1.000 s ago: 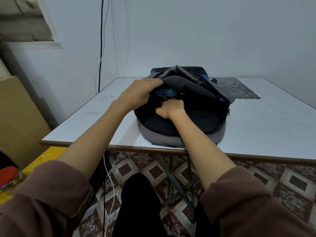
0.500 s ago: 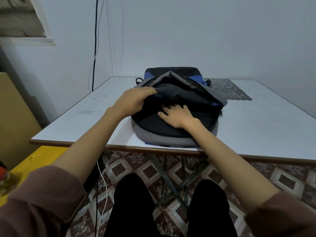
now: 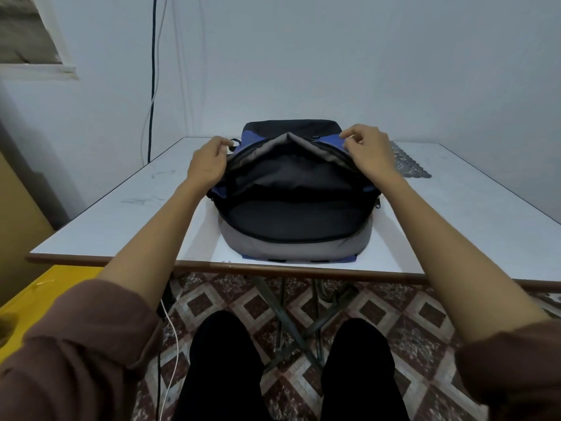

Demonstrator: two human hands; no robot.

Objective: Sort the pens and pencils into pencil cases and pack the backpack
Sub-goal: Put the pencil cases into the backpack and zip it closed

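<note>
- The backpack [image 3: 296, 247] lies flat on the counter [image 3: 455, 226], its mouth gaping toward the person.
- The left hand [image 3: 208, 164] and right hand [image 3: 368, 154] each pinch the mouth's rim, grip closed on fabric.
- Likely best: bring both edges level, then zip evenly.
- The interior is dark, and I cannot tell whether pencil cases are inside.
</note>
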